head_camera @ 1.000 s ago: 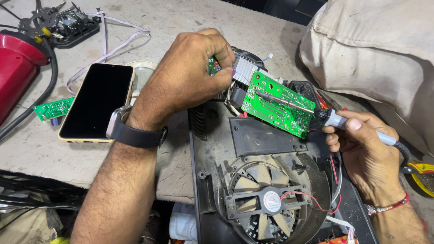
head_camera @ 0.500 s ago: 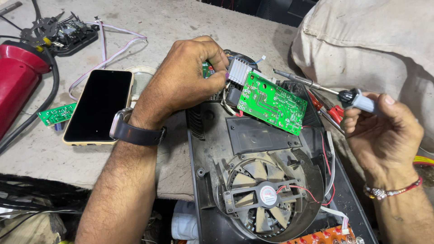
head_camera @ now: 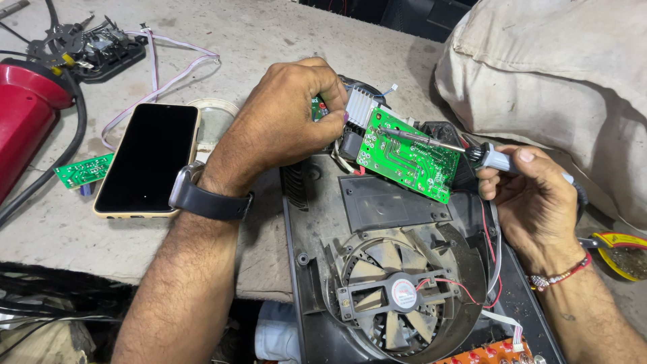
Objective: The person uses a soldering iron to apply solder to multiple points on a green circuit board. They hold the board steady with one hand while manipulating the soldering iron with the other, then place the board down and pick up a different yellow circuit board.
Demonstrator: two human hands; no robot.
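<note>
1. Holding the green circuit board point(head_camera: 409, 160) tilted up over the open black appliance housing point(head_camera: 377, 209), the left hand point(head_camera: 286, 121) is closed around the board's upper left end by the finned aluminium heatsink point(head_camera: 362, 106).
2. The right hand point(head_camera: 532, 195) is wrapped around the grey handle of a soldering iron point(head_camera: 465, 149), whose thin metal tip lies across the board's solder side.
3. Around it: a cooling fan point(head_camera: 397, 296) with red wires sits in the housing right below, and an orange board point(head_camera: 495, 352) peeks in at the bottom edge.
4. On the bench to the left are a black smartphone point(head_camera: 148, 158), a small green board point(head_camera: 84, 170), a red appliance point(head_camera: 27, 128) and a loose ribbon cable point(head_camera: 162, 74). A beige cloth bundle point(head_camera: 559, 81) crowds in behind the right hand.
5. The left hand covers the board's far corner, so I can't tell what's under it.
6. Versus half a second back: the iron was lifted off to the right, and now its tip is on the board.
</note>
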